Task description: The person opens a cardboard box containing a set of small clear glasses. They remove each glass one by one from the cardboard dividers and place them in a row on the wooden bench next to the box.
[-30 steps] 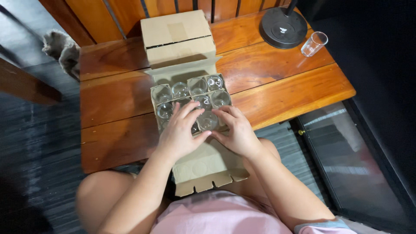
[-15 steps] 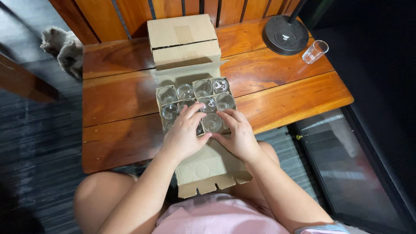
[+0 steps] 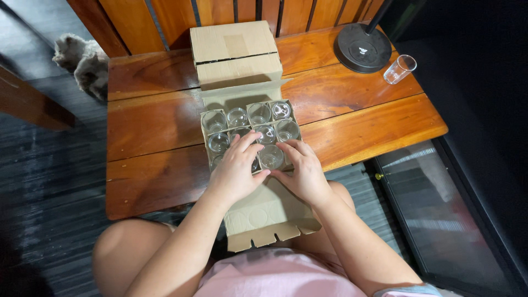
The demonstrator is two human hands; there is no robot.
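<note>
Head camera looks straight down on us, seated at a wooden desk [image 3: 154, 137] with our knees under its near edge. Nearest to us, the front flap [image 3: 269, 220] of an open cardboard carton [image 3: 245, 99] hangs off the desk over our lap. Just beyond it our left hand [image 3: 237, 170] and right hand [image 3: 303, 173] meet over the carton's near row. Between them stands a clear drinking glass [image 3: 271, 157] in its cell, upright, mouth up, so its long axis runs vertical. Our left fingers curl over the cells to its left, thumb at its rim; our right fingers rest against its right side. Both grips are loosely curved and touching it, not clamped around it. The glass lies a shade nearer the right hand.

Beyond our fingertips the rest of the glasses [image 3: 258, 113] fill the divider cells in rows. Farther on, a closed cardboard box [image 3: 235, 49] sits touching the carton's back flap. Far right of the hands stand a black round base [image 3: 363, 48] and a lone glass [image 3: 400, 69] lying tilted.
</note>
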